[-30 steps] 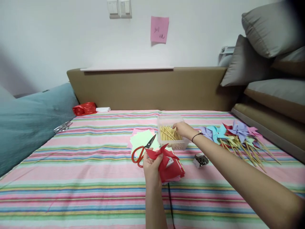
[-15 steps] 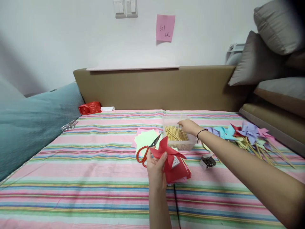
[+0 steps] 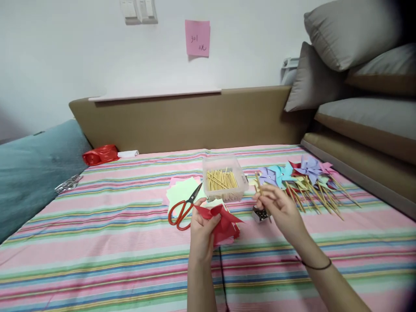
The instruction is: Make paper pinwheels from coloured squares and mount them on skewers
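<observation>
Left hand pinches a red paper pinwheel, right hand holds a stick; step judged as pairing the two, calling for stick aligned with pinwheel centre.

The person is wearing a thin black band around the right wrist — a narrow, cord-like loop, with a small dark end poking out at one side. The right hand and left hand are showing bare, and both slim forearms are showing uncovered too — tapering toward the wrists.
</observation>
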